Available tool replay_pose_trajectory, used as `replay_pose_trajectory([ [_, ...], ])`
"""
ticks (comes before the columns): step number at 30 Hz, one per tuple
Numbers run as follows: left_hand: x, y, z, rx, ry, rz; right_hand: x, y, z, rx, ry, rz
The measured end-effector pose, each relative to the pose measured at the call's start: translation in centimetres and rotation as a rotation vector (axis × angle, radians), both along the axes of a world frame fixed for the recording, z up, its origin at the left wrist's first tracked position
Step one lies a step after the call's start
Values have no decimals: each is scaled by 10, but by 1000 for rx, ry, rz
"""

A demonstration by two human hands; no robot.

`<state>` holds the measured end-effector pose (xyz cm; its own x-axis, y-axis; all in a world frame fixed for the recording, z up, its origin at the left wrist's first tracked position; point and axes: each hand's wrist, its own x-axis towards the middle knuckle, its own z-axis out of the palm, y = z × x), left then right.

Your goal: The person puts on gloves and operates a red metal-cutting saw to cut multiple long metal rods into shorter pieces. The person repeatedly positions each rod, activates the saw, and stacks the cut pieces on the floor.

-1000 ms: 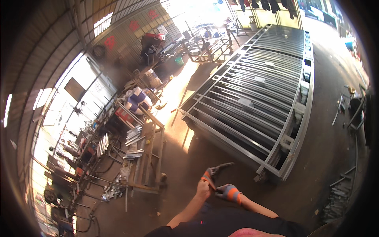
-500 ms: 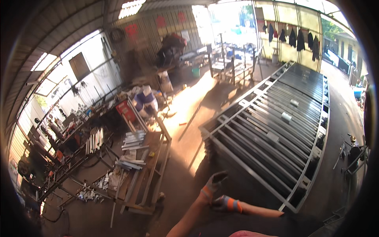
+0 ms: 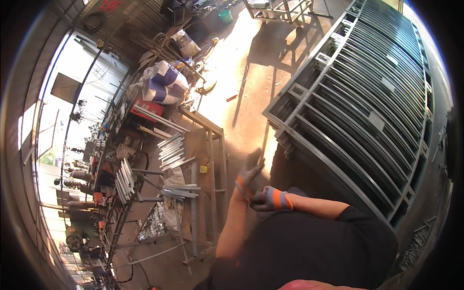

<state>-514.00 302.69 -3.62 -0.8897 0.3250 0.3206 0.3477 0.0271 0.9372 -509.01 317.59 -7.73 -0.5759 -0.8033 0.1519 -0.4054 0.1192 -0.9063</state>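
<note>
Low in the middle of the frame, two gloved hands meet over the floor; the left hand (image 3: 247,178), in a grey and orange glove, reaches up toward the lower end of a thin metal rod (image 3: 264,145), its fingers spread and touching or nearly touching that end, though whether this grip has closed on it cannot be told; the right hand (image 3: 270,199), in a like glove, sits just below and to the right, curled shut as if around something thin, yet what it holds is hidden. The rod runs almost upright in the picture, its long axis leading from the left hand up toward the near corner of the big grey metal gate (image 3: 357,101) lying flat at the right; so the left hand is the nearer one. Counted: one rod, one gate, two gloves; a steel frame surface (image 3: 212,193) stands at centre left with bundles of short tubes (image 3: 171,151) upon it.
</note>
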Motion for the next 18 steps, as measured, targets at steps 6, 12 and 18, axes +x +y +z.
replay_pose_trajectory([
  [6, -217, -114, -21, -52, -168, 223, -224, -97, 12, 203, 402, 43],
  [12, -427, -188, -91, -1263, 102, 476, -439, -162, -1, 193, 345, -248],
  [18, -632, -173, -85, -1599, 224, -430, -646, -178, 22, 617, 84, -377],
])
